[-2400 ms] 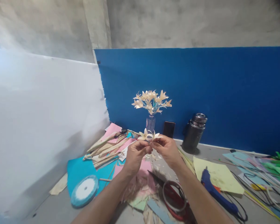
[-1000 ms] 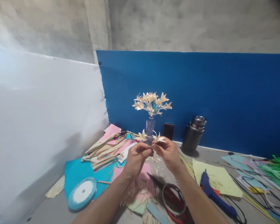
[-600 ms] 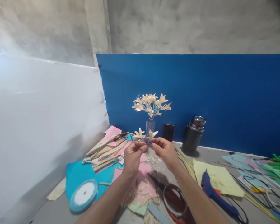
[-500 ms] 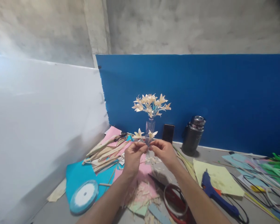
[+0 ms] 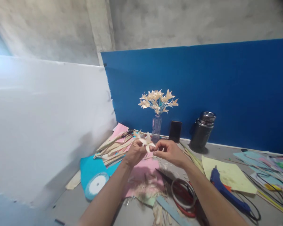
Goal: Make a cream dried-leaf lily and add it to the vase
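My left hand (image 5: 135,153) is closed around the base of a cream artificial flower (image 5: 147,143), which faces toward me with its petals spread. Part of a second cream flower (image 5: 137,135) shows just behind it. My right hand (image 5: 168,151) comes in from the other side, its thumb and index finger pinched at the tip of a petal. The stems are hidden by my fingers. Behind my hands, a clear bottle (image 5: 156,125) stands upright as a vase, holding a bunch of cream flowers (image 5: 158,99) on blue-green stems.
On the left lie a ribbon spool (image 5: 97,184) and dried husk strips (image 5: 116,150). Scissors (image 5: 167,178), a tape roll (image 5: 182,192) and a blue glue gun (image 5: 226,191) lie at right. Behind stand a phone (image 5: 175,131) and a dark flask (image 5: 202,131). Scraps cover pink paper (image 5: 146,169).
Two flowers stood apart, one above each hand; now they are close together at my left hand. The front flower has tilted toward me. The view has shifted slightly.
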Available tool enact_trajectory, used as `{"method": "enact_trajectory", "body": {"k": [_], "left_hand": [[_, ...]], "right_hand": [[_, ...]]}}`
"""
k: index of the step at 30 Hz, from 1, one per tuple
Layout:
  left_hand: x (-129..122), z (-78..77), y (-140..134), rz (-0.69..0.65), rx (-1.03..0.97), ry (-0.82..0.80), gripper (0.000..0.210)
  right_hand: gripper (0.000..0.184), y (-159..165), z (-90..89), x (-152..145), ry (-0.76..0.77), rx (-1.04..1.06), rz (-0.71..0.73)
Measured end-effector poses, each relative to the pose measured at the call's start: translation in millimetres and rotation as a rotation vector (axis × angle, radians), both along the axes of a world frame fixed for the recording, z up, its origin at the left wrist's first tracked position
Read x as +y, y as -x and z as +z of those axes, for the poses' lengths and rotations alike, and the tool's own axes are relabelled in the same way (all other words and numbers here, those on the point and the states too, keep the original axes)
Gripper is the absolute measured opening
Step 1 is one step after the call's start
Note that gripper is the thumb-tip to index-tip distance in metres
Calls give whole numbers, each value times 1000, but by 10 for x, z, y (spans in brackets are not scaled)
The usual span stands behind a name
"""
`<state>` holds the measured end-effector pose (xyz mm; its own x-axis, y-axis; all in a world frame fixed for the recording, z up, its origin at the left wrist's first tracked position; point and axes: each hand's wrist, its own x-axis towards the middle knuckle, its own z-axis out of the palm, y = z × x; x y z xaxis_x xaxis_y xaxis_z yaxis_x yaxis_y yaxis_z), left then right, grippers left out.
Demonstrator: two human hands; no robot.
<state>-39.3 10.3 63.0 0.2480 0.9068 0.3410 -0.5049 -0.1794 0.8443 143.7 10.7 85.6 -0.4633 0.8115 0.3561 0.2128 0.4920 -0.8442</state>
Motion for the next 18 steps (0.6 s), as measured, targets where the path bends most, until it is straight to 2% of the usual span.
{"method": "enact_trajectory", "body": {"k": [4, 8, 13, 18], "left_hand": [[28, -59, 20, 43, -3, 30, 31], [68, -65, 6, 100, -37, 45, 31], [57, -23, -58, 146, -75, 12, 30], [15, -65, -156, 89, -86, 37, 29]], "right_hand": [[14, 5, -54, 12, -70, -106, 55], [9, 28, -107, 40, -153, -117, -2], [14, 81, -87, 5, -90, 196, -171], [22, 138, -74, -24, 64, 417, -110]]}}
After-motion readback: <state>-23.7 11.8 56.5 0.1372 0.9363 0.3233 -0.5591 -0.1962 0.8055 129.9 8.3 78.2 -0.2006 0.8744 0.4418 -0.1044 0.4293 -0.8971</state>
